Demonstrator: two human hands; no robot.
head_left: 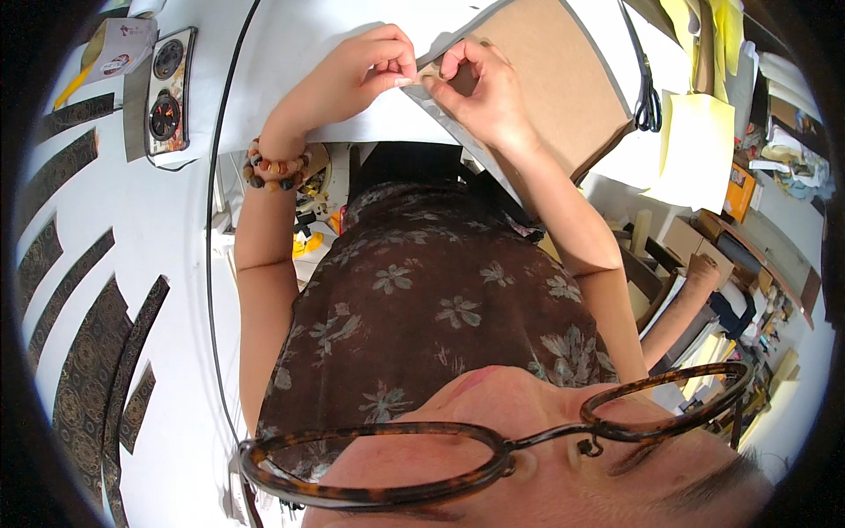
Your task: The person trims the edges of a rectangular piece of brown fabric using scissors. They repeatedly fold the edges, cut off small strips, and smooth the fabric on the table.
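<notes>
A large brown sheet (563,79) with a grey border lies on the white table, its near part reaching past the table edge toward my body. My left hand (374,70), a beaded bracelet at its wrist, is closed in a pinch at the sheet's left corner. Against the same corner, the thumb and index finger of my right hand (488,92) pinch the grey edging (444,119). My fingertips nearly meet there. Whatever small piece lies between the left fingertips is too small to make out.
Black scissors (649,110) lie right of the sheet, beside yellow paper (695,145). A black cable (211,238) runs down the left side. Farther left are a two-dial device (167,97) and dark patterned fabric pieces (92,352). Cluttered shelves (775,264) stand at right.
</notes>
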